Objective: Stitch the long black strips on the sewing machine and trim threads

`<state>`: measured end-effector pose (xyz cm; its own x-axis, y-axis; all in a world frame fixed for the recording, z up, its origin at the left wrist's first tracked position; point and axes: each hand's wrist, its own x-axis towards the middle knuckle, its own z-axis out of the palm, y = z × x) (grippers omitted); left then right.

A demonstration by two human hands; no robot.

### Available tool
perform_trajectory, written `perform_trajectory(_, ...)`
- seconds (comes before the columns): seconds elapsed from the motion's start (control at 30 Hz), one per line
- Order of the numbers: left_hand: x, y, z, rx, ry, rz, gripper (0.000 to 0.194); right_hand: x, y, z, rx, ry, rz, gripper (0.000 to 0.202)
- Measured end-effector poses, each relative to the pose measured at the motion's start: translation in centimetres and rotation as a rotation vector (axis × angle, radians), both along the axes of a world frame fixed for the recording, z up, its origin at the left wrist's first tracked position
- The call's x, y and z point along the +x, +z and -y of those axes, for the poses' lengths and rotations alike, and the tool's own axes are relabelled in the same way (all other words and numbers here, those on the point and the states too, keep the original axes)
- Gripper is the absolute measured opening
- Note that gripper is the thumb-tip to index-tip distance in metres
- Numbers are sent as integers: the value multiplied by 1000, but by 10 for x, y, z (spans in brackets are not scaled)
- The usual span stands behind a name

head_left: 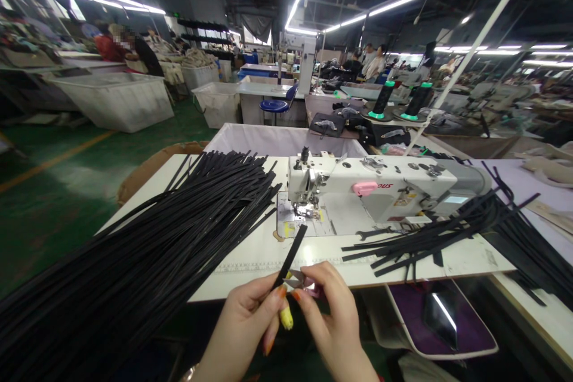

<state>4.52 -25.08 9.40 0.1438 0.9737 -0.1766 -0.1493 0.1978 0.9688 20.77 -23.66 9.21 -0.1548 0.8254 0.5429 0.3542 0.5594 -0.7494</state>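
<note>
Between the fingers of my left hand [250, 316] is a narrow black strap [295, 249], its free end pointing up toward the sewing machine. One finger of that hand has a yellow wrap [286, 315] on it. My right hand [329, 304] is closed on small thread snips [294, 279], whose metal blades touch or nearly touch the strap's edge. Just beyond my hands stands a white sewing machine [331, 182] with a pink piece on its arm. A large bundle of black straps [192, 215] covers the left of the white table [250, 274].
More black straps [430, 233] lie at the right, beside a wrench [373, 233]. A printed ruler [250, 266] runs along the table. Below the table's right edge is a purple-lined tray with a dark phone-like slab [441, 316]. Thread cones [382, 100] and bins [116, 98] stand farther back; people work there.
</note>
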Motion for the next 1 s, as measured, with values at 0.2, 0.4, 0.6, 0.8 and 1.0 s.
perform_trajectory(0.2,2,-1,1,-32,28,-3,47,4,3,4,-66,-31,-281,22)
perform_trajectory(0.4,5,-2,2,51,-4,-68,46,3,-3,2,-15,33,-23,34)
perform_trajectory(0.6,7,3,3,196,-33,-107,33,0,-9,1,173,15,152,33)
perform_trajectory(0.8,5,1,4,277,-55,-268,33,4,-6,-8,179,-98,-32,21)
perform_trajectory(1.0,8,-8,2,161,-15,-122,35,-1,-11,-5,138,-2,74,16)
